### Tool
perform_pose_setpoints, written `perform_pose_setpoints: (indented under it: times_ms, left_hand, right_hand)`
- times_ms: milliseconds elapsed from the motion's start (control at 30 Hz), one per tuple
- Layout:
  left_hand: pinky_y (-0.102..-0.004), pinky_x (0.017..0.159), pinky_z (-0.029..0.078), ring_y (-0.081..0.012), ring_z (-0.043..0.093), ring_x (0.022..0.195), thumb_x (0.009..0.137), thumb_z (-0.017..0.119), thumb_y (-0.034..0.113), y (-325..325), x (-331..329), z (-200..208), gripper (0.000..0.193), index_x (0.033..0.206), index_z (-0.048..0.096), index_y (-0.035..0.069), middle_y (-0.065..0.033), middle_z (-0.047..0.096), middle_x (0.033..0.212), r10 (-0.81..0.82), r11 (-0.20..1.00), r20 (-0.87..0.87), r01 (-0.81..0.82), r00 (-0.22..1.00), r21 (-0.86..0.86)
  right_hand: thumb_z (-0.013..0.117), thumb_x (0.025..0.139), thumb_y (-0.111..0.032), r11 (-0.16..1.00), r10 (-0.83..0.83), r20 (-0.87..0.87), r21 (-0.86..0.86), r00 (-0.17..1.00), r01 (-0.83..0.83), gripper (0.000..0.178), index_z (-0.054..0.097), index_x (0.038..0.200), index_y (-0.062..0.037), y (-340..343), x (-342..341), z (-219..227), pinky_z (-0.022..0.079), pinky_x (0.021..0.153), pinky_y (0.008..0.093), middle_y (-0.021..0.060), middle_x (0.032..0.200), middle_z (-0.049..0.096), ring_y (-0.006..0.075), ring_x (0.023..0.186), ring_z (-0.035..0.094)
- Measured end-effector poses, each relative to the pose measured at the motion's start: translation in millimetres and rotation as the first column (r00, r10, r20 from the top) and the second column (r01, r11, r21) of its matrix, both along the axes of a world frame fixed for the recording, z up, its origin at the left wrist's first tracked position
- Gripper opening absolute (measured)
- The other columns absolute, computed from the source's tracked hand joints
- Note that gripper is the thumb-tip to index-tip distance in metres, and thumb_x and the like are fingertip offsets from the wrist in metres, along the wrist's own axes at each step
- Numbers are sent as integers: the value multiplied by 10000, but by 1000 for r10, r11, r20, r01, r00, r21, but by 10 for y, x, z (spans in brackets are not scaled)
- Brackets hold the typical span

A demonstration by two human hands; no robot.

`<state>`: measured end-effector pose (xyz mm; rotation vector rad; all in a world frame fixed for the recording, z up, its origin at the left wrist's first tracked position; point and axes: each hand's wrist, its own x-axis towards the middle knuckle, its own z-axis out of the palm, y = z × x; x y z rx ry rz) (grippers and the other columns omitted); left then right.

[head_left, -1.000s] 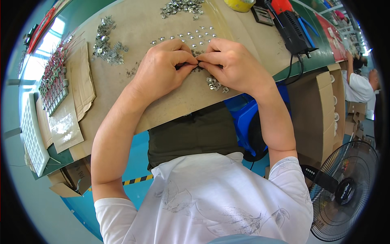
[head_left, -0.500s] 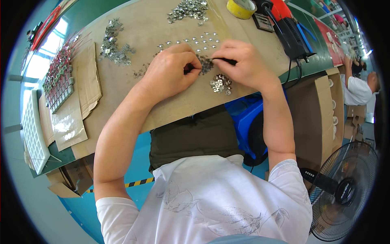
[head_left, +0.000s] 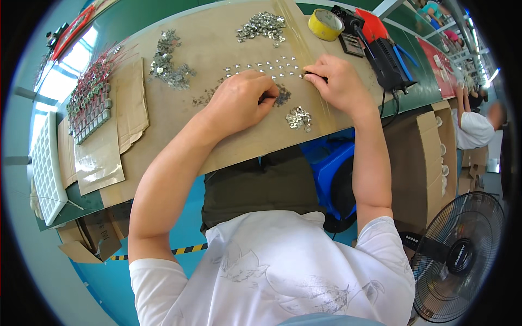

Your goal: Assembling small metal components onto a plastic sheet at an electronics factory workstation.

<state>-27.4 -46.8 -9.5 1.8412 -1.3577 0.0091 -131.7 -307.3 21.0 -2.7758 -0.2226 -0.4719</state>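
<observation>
My left hand [head_left: 246, 100] rests on the brown work surface with its fingers curled and pinched. They are beside a small pile of dark metal bits [head_left: 283, 95], and what they hold is hidden. Farther right, my right hand [head_left: 341, 84] pinches thumb and forefinger together at the right end of the rows of small shiny metal pieces [head_left: 270, 67]. Whatever sits in that pinch is too small to name. A little heap of silvery square metal parts [head_left: 298, 119] lies between the hands, nearer the table edge.
Larger heaps of metal parts [head_left: 261, 27] and flat silvery pieces [head_left: 169, 62] lie farther back. Wired components [head_left: 89, 103] stand in rows at left, by cardboard [head_left: 132, 106] and a white tray [head_left: 48, 168]. Yellow tape [head_left: 325, 25] and a black soldering station [head_left: 389, 62] are back right.
My right hand has moved right, away from the dark bits to the end of the rows. My left hand stays by the dark pile. The view has shifted slightly.
</observation>
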Motion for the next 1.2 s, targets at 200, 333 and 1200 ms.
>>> perform_pose_setpoints:
  times_ms: [200, 333, 1200]
  left_hand:
    - [-359, 729, 598, -194, 728, 789, 871, 803, 53, 7, 50, 19, 291, 1159, 760, 43, -75, 781, 928, 72, 991, -91, -82, 993, -110]
    - [-322, 699, 573, -143, 731, 806, 873, 813, 71, 26, 76, 138, 341, 1208, 760, 44, -53, 808, 955, 176, 969, -118, -193, 977, -155]
    - [-290, 810, 601, -117, 751, 847, 919, 819, 106, 661, -445, -226, 223, 1117, 840, 7, -84, 829, 934, 369, 850, -513, -505, 775, -152]
  right_hand:
    - [763, 967, -108, 985, -143, 212, 131, 967, 117, 123, 783, 1069, -43, 153, -164, -114, 582, 788, 452, 142, 985, 720, 369, 904, 710]
    - [771, 968, -95, 980, -171, 385, 160, 907, 117, 138, 774, 1101, -56, 146, -242, -354, 590, 777, 433, 135, 1017, 738, 366, 917, 724]
    - [716, 978, -148, 971, -231, 555, 187, 799, 151, 150, 807, 1096, -128, -80, -48, -623, 604, 814, 470, 125, 1016, 765, 380, 949, 737]
